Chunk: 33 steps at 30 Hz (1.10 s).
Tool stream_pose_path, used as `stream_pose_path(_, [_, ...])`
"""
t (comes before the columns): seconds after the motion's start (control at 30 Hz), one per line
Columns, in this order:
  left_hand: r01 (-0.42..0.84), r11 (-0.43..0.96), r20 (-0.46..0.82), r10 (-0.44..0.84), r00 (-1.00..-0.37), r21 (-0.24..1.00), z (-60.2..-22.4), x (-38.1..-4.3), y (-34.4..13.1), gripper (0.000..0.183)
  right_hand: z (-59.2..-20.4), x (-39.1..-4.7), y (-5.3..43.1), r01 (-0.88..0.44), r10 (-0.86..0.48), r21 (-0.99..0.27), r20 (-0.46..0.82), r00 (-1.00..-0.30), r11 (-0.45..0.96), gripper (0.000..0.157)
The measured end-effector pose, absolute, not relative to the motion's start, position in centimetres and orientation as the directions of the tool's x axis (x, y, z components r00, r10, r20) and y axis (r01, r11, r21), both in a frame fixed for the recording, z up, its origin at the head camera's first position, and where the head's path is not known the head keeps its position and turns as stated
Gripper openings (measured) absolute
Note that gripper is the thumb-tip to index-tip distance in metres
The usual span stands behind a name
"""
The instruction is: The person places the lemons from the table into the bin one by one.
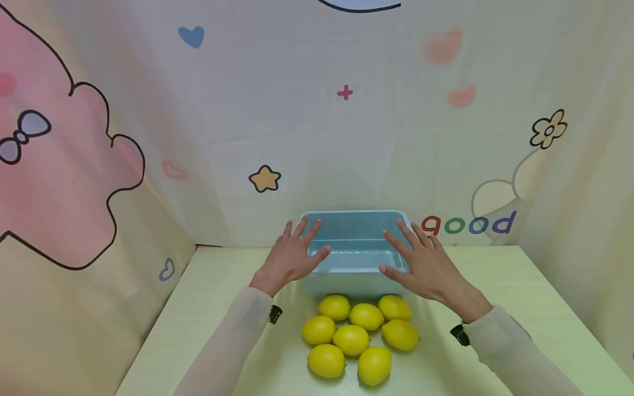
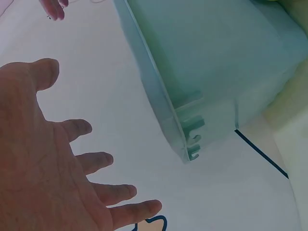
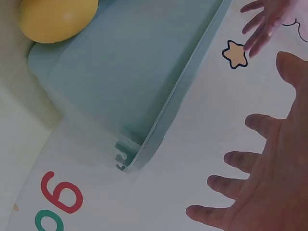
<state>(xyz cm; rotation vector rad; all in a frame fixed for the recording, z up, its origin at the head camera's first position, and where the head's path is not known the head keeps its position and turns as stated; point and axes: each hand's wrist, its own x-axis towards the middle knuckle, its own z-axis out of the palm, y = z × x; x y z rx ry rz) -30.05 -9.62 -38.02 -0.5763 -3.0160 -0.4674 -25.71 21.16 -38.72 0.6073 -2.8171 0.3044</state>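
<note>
A light blue plastic bin (image 1: 356, 284) stands at the back of the table, with no objects visible inside. Over its left side hovers my left hand (image 1: 292, 256), fingers spread and holding nothing. My right hand (image 1: 428, 267) is at the bin's right side, also spread with nothing in it. Both wrist views show the left palm (image 2: 57, 163) and the right palm (image 3: 274, 168) apart from the bin's rim. Several yellow lemons (image 1: 351, 340) lie grouped in front of the bin, nearer to me. One lemon (image 3: 57, 17) shows close to the bin in the right wrist view.
The pale table (image 1: 198, 330) ends against a printed cloth backdrop (image 1: 317, 137) right behind the bin. Cloth also hangs along the left side (image 1: 89, 313) and the right side (image 1: 584, 247). Dark straps sit at both wrists.
</note>
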Motion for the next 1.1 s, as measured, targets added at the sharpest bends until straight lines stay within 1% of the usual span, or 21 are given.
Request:
stream_pose_path(0.4, [0.342,0.868,0.076,0.338,-0.938,0.361,-38.5,-30.5,-10.4,0.075,-39.8,-23.9,22.0,-0.454,-0.393,-0.167,0.301,-0.869,0.875,0.074])
stream_pose_path(0.63, [0.313,0.847,0.072,0.314,-0.947,0.430,-39.2,-31.2,-10.6,0.069,-40.6,-22.6,22.3,-0.453,-0.392,-0.173,0.297,-0.871,0.875,0.076])
stream_pose_path(0.73, [0.306,0.826,0.072,0.310,-0.948,0.473,-39.4,-31.4,-10.8,0.068,-41.0,-21.9,22.3,-0.464,-0.399,-0.164,0.319,-0.860,0.871,0.075])
stream_pose_path(0.97, [0.283,0.808,0.069,0.290,-0.954,0.517,-39.5,-31.5,-10.8,0.068,-42.2,-20.6,22.5,-0.468,-0.397,-0.131,0.366,-0.842,0.874,0.074])
stream_pose_path(1.1, [0.271,0.791,0.072,0.278,-0.958,0.548,-39.7,-31.7,-10.9,0.067,-42.8,-20.0,22.4,-0.462,-0.382,-0.136,0.388,-0.839,0.877,0.069])
